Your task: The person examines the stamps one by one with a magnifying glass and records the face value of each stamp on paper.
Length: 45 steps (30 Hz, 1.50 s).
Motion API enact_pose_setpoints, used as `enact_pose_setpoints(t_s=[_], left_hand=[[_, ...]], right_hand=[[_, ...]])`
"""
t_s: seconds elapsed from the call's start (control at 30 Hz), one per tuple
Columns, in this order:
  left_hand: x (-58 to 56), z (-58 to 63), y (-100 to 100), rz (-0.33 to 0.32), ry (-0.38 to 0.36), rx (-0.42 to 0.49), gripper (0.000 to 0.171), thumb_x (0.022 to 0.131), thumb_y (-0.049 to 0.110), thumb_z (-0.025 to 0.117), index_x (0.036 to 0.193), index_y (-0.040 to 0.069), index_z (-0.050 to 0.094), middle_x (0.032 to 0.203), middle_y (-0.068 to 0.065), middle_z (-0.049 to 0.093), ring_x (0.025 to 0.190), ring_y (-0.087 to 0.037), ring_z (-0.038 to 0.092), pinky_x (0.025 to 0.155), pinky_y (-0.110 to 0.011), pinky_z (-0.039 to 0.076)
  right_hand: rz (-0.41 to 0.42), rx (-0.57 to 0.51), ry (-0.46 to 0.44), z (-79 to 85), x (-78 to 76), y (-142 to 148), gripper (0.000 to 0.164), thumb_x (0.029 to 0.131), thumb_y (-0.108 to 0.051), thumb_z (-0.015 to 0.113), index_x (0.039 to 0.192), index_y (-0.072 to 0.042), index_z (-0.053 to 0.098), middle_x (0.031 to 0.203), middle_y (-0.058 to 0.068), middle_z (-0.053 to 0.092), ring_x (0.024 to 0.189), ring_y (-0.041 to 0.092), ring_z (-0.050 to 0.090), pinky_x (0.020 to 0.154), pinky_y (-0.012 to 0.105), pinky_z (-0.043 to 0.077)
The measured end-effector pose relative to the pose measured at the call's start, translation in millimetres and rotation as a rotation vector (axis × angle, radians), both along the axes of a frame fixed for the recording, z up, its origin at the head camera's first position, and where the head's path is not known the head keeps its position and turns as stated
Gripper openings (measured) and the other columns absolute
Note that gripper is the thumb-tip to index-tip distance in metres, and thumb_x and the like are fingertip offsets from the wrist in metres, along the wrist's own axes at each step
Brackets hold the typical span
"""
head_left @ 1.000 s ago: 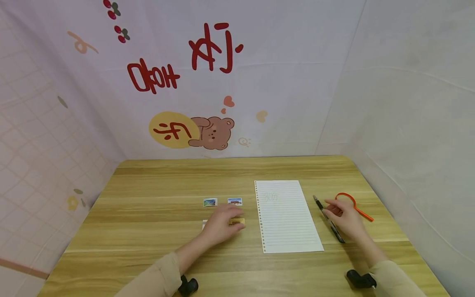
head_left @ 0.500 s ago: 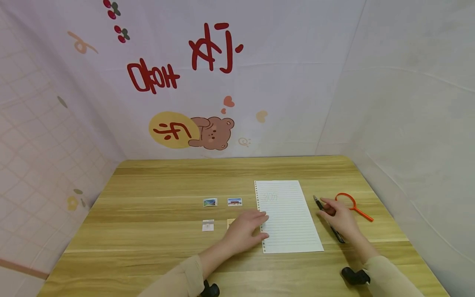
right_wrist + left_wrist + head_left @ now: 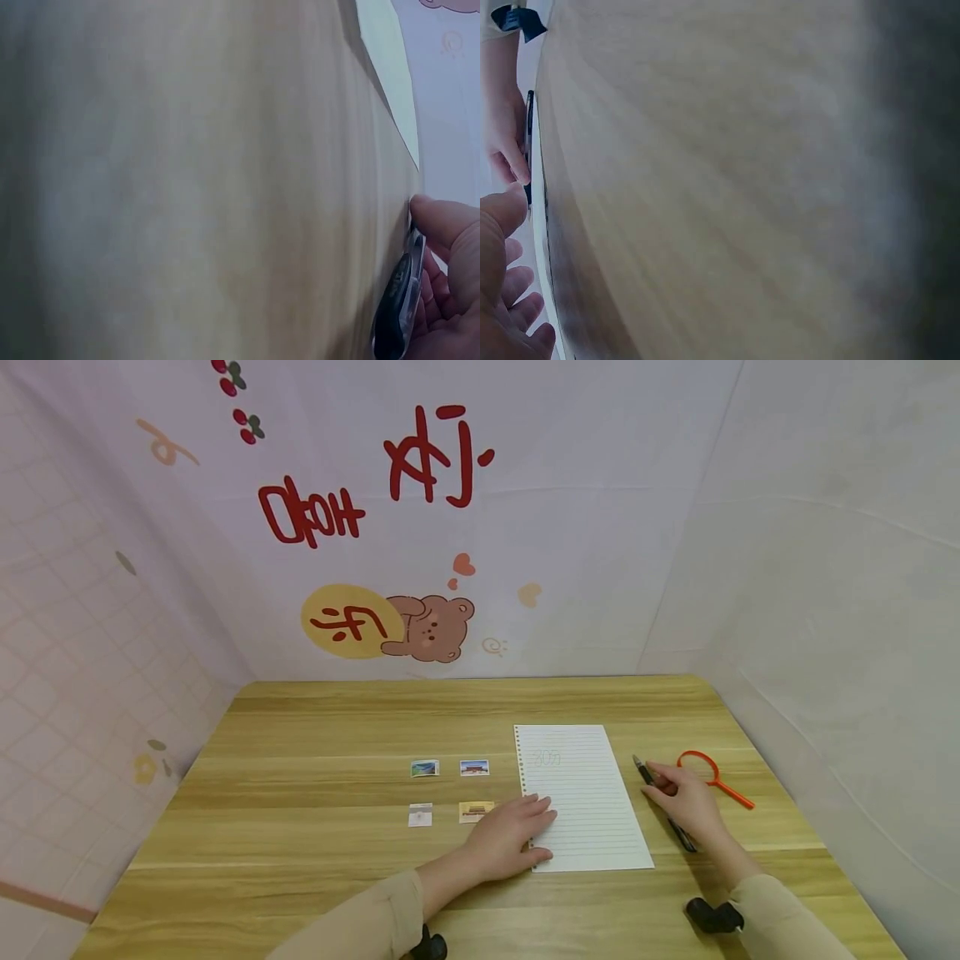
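Note:
A sheet of lined, hole-punched paper (image 3: pixel 588 802) lies on the wooden table, with faint green writing near its upper left. My left hand (image 3: pixel 502 839) rests across the sheet's lower left edge, fingers extended and thumb apart. To the right of the paper is a black pen (image 3: pixel 681 833) with a clear cap. My right hand (image 3: pixel 690 806) pinches it between thumb and curled fingers, which hide its middle. In the right wrist view the thumb (image 3: pixel 442 221) lies against the pen (image 3: pixel 397 307). Beyond the right hand sits an orange-red magnifying glass (image 3: pixel 717 772).
Small stamps lie left of the paper: a green-blue one (image 3: pixel 425 768), a red-and-blue one (image 3: pixel 474 767), a pale one (image 3: pixel 421 815) and a yellow one (image 3: pixel 472 812) partly behind the left hand. Printed fabric (image 3: pixel 570 527) encloses the table's back and sides.
My left hand has moved right from over the stamps onto the paper's edge, uncovering the lower stamps. My right hand has shifted slightly left onto the pen, which stays in place.

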State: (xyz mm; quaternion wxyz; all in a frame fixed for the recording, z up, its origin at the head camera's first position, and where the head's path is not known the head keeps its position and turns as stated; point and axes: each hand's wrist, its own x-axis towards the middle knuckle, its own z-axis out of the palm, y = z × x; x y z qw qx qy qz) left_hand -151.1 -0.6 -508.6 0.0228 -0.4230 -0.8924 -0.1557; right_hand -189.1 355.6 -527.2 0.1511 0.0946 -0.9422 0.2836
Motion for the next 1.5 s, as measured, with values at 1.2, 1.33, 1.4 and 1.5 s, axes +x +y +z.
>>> enact_pose_setpoints(t_s=[1.2, 1.33, 1.4, 1.5], left_hand=[[2.5, -2.9, 4.1, 0.002, -0.005, -0.068, 0.054, 0.093, 0.044, 0.067, 0.139, 0.016, 0.060, 0.149, -0.003, 0.048, 0.141, -0.019, 0.039, 0.114, -0.032, 0.031], [2.1, -3.1, 4.2, 0.003, -0.008, -0.067, 0.054, 0.093, 0.044, 0.067, 0.139, 0.017, 0.060, 0.148, -0.002, 0.049, 0.140, -0.018, 0.039, 0.113, -0.031, 0.031], [1.9, -3.4, 4.4, 0.004, -0.009, -0.066, 0.054, 0.093, 0.044, 0.067, 0.139, 0.017, 0.060, 0.148, -0.002, 0.049, 0.140, -0.018, 0.039, 0.113, -0.031, 0.031], [1.9, -2.8, 4.2, 0.004, -0.009, -0.065, 0.054, 0.093, 0.044, 0.067, 0.139, 0.017, 0.060, 0.148, -0.002, 0.049, 0.140, -0.018, 0.039, 0.113, -0.031, 0.032]], right_hand=[[0.063, -0.348, -0.183, 25.7, -1.9, -19.7, 0.043, 0.100, -0.019, 0.062, 0.141, -0.007, 0.056, 0.103, 0.018, 0.067, 0.077, 0.016, 0.062, 0.057, 0.024, 0.050], [0.103, -0.461, -0.235, 29.3, -1.3, -22.5, 0.038, 0.102, -0.020, 0.057, 0.137, -0.005, 0.059, 0.110, 0.026, 0.064, 0.077, 0.020, 0.062, 0.057, 0.025, 0.051], [0.124, -0.512, -0.267, 30.7, -1.4, -24.4, 0.037, 0.103, -0.020, 0.054, 0.135, -0.003, 0.059, 0.110, 0.027, 0.063, 0.075, 0.019, 0.060, 0.057, 0.027, 0.051], [0.153, -0.597, -0.317, 31.9, -2.1, -26.7, 0.039, 0.105, -0.019, 0.050, 0.137, 0.002, 0.056, 0.109, 0.022, 0.063, 0.076, 0.020, 0.060, 0.060, 0.029, 0.054]])
